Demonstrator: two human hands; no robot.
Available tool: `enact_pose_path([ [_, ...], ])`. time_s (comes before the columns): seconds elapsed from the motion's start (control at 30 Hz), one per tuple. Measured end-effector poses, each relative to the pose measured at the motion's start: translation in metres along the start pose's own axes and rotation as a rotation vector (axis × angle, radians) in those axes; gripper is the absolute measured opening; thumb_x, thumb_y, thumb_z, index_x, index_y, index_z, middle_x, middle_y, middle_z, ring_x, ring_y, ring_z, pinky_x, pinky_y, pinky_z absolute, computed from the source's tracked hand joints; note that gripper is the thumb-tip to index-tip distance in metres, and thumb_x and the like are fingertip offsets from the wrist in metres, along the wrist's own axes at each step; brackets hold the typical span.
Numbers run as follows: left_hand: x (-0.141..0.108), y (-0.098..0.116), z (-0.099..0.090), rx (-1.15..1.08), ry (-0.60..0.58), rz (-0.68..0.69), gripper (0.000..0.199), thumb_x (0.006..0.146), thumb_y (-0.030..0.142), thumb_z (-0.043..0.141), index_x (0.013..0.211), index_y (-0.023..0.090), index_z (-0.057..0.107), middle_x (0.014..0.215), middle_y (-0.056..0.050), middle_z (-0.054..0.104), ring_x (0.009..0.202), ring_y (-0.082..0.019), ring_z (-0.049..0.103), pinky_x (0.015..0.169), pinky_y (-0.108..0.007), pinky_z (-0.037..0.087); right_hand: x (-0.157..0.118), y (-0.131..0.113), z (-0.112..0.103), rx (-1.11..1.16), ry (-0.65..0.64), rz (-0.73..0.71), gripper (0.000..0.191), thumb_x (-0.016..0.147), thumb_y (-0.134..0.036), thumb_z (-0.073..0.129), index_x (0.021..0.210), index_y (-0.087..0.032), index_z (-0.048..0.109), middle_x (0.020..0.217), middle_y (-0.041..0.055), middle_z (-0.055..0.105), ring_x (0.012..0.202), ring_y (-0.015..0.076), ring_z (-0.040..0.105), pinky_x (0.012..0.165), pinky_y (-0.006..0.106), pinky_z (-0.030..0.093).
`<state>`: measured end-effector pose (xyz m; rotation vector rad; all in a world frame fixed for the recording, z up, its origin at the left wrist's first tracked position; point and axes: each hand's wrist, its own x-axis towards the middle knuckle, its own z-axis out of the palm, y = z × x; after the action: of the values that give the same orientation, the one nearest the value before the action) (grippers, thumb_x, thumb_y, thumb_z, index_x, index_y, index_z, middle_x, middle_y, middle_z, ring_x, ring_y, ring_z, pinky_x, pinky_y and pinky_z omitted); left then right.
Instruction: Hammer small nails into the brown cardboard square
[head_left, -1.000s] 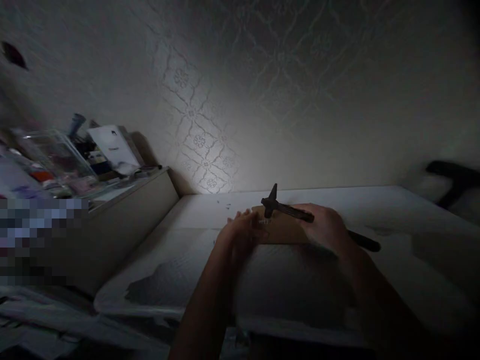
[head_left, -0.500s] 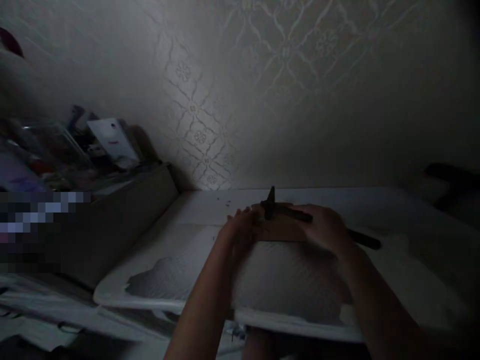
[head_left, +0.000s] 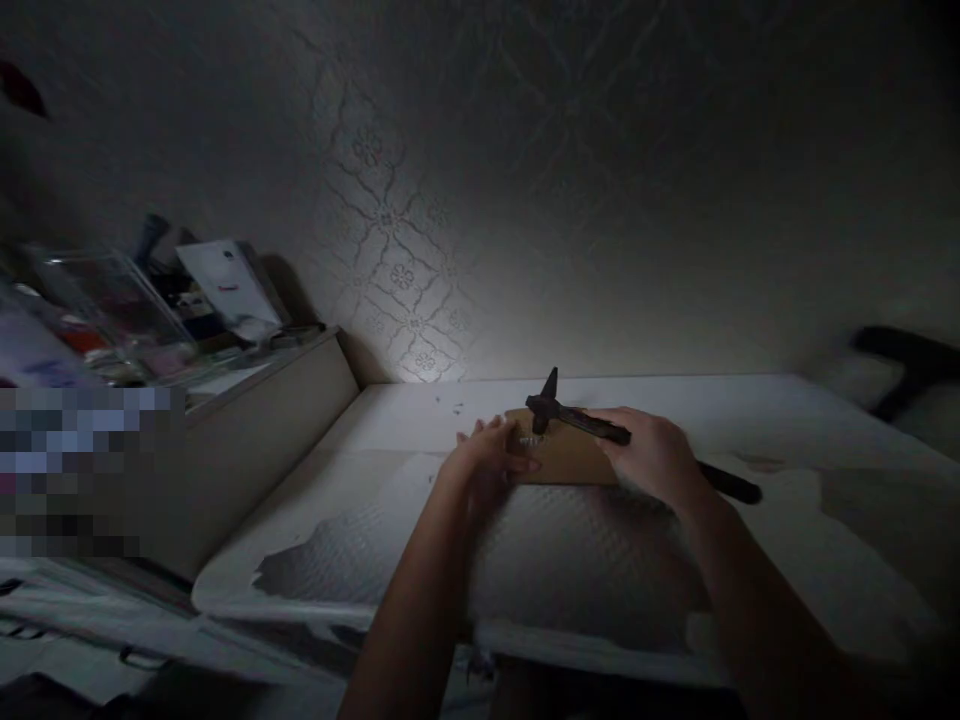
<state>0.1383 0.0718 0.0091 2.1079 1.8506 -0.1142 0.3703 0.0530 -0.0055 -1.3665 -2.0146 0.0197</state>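
My right hand (head_left: 652,450) is closed around the handle of a dark hammer (head_left: 546,408), gripping it partway along. The black end of the handle comes out past the wrist side. Below the hammer head lies a flat brown board (head_left: 570,460), on the table. Small shiny bits (head_left: 532,440), too small to name, show on the board right under the head. My left hand (head_left: 487,450) rests on the board's left end, fingers spread, with the thumb stretched out over the surface near the hammer head.
The white table (head_left: 390,420) has a grey textured patch (head_left: 330,560) under my arms. Several tiny dark pieces (head_left: 450,405) lie near the wall. A raised cabinet (head_left: 277,390) at the left carries a white box (head_left: 229,280) and a clear container (head_left: 112,300). A dark object (head_left: 900,360) stands at the far right.
The hammer head has tilted slightly and shifted a little to the right, along with my right hand. My left hand stays on the board. The view is sharper, and the upper wall looks darker.
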Motion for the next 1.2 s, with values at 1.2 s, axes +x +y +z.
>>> enact_pose_path([
  [1.2,0.003,-0.004,0.007,-0.091,-0.014,0.024,0.088,0.074,0.058,0.065,0.147,0.031,0.024,0.158,-0.009,0.011,0.143,-0.036,0.003,0.110,-0.063,0.009,-0.003,0.006,0.000,0.021,0.033,0.038,0.036,0.079,-0.022,0.055,0.112,-0.026,0.068,0.106,0.0030,0.072,0.093,0.0217,0.066,0.080,0.030,0.050],
])
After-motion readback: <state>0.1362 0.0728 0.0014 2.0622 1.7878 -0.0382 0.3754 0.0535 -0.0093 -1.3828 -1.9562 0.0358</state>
